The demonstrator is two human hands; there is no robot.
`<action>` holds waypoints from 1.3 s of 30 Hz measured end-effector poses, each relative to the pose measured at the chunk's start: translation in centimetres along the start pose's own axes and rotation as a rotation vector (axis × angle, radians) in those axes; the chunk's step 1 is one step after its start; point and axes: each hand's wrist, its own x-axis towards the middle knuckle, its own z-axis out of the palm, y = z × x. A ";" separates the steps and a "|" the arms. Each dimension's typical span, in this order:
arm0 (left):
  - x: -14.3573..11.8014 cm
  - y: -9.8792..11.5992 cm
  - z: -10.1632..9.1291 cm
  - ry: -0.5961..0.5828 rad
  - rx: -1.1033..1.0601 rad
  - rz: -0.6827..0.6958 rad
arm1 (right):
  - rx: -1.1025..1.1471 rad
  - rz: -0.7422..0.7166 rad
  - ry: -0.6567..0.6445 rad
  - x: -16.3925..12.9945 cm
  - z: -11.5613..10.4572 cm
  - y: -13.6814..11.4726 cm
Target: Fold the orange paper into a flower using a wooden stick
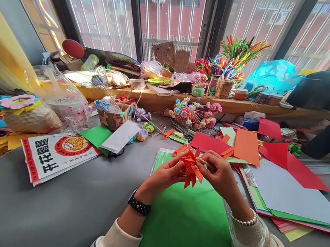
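Item: orange paper flower (191, 166), folded with spiky petals, held above a green sheet (188, 224) at the near edge of the grey bench (50, 205). It is pinched from the left by the left hand (165, 176), fingers closed on the petals, apparently to steady it. The right hand (221, 173) is closed on a thin wooden stick (204, 161) that meets the flower's side, seemingly serving as a stem. Loose red, orange and grey sheets (281, 183) are stacked to the right, within reach. Finished paper blossoms (195, 111) stand well behind, clear of the work.
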 end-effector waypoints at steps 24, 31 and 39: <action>0.3 -0.4 -0.4 0.025 0.170 0.000 | -0.057 0.017 -0.086 0.3 -0.6 1.1; 0.4 -0.3 -0.3 0.015 0.205 -0.004 | -0.147 -0.002 -0.059 0.2 -0.1 1.3; 0.2 -0.2 0.1 0.039 0.217 0.007 | -0.176 -0.026 -0.063 0.2 0.1 1.2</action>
